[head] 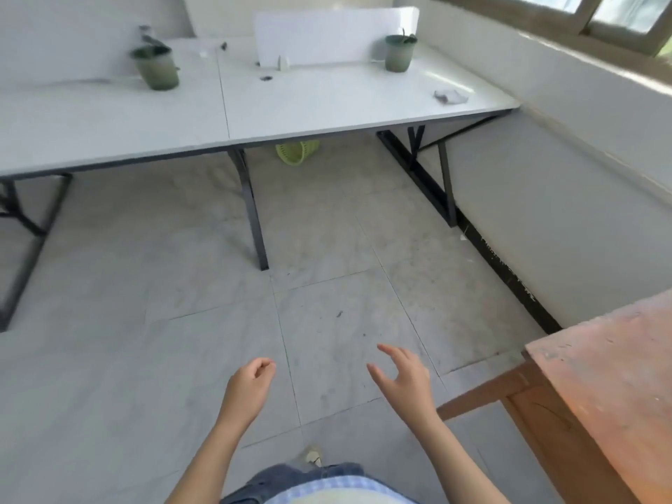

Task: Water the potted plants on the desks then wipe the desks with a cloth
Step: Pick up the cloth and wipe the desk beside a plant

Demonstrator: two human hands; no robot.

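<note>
Two white desks [327, 103] stand side by side ahead of me. On the left desk sits a green potted plant [156, 69], and a second green pot [399, 52] stands at the back right of the right desk. A crumpled pale cloth [450, 96] lies near the right desk's front right corner. My left hand [251, 389] hangs low over the floor with its fingers curled and nothing in it. My right hand [403, 380] is beside it, fingers spread, holding nothing. Both hands are far from the desks.
A white partition panel [327, 34] stands upright at the back of the right desk. A light green basket [296, 151] lies on its side under that desk. A brown wooden table [600, 387] juts in at the lower right. Black desk legs [251, 209] stand on the tiled floor.
</note>
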